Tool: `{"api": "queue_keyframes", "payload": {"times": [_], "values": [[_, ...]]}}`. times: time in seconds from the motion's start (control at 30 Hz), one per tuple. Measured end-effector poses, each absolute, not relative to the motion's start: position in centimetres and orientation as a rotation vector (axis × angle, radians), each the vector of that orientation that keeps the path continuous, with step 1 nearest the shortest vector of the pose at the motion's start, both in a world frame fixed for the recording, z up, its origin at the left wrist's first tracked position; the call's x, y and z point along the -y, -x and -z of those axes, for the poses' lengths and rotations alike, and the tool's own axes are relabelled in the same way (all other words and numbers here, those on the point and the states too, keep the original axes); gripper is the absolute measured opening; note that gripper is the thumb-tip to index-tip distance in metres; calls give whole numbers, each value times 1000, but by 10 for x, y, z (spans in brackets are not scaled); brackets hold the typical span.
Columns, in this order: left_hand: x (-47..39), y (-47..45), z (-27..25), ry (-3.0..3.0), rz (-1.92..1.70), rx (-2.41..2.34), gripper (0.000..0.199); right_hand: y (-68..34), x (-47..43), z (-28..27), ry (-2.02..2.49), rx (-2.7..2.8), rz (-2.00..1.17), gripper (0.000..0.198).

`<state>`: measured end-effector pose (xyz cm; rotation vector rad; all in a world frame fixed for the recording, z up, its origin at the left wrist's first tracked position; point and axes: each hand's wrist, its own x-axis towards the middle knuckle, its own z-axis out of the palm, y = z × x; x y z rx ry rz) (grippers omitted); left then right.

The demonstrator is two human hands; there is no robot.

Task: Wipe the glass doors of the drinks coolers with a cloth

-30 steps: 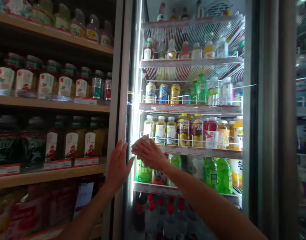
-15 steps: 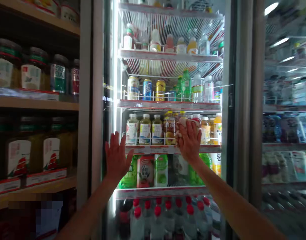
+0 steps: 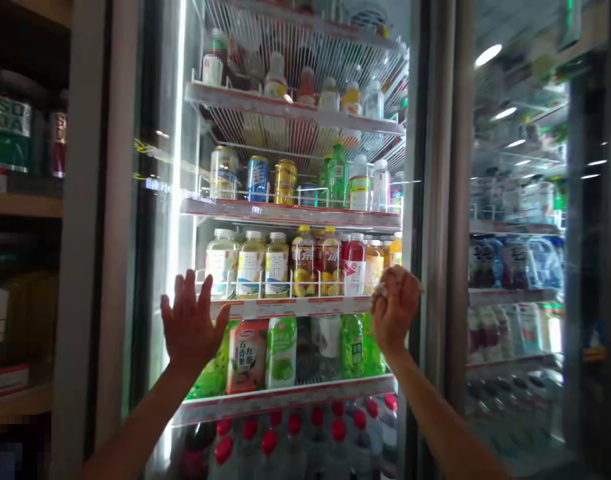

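Note:
A glass door [image 3: 160,160] with reflections on it stands in front of a lit drinks fridge. My left hand [image 3: 190,327] is raised at the lower left of the pane, palm forward and fingers spread, holding nothing. Bunched in my right hand [image 3: 398,317] is a pale, patterned cloth [image 3: 378,291], held up at the door's right side near its frame; the fingers curl around it and hide part of it. Behind the glass, between my hands, are tea bottles [image 3: 304,260] and a red drink carton [image 3: 246,357].
Shelves above hold cans [image 3: 258,179] and green bottles [image 3: 338,175]. Red-capped bottles [image 3: 269,443] fill the bottom. A metal door frame [image 3: 442,220] runs upright at the right, with another glass-fronted fridge beyond it. Wooden shelves [image 3: 22,205] with jars stand at the left.
My right hand has moved right with the cloth, from the middle of the glass to near the right frame, its fingers now more curled. The view has shifted right; my left hand stays spread.

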<state>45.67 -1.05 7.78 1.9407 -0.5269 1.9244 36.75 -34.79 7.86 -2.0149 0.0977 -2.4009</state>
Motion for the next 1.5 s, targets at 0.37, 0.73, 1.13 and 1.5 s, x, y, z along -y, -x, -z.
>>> {"api": "queue_keyframes", "payload": {"times": [0.37,0.73,1.13,1.5], "values": [[10,-454,-78,-2047,-1978,435,61,-377,350,-94,1939,27,2407,50],[10,-455,-76,-2058,-1957,447,61,-377,349,-94,1885,-104,2433,53],[3,-454,-71,-2071,-1810,528,58,-380,290,-80,2174,89,2346,45],[4,-447,-71,-2065,-1766,550,57,-377,272,-57,2331,395,2268,55]]}}
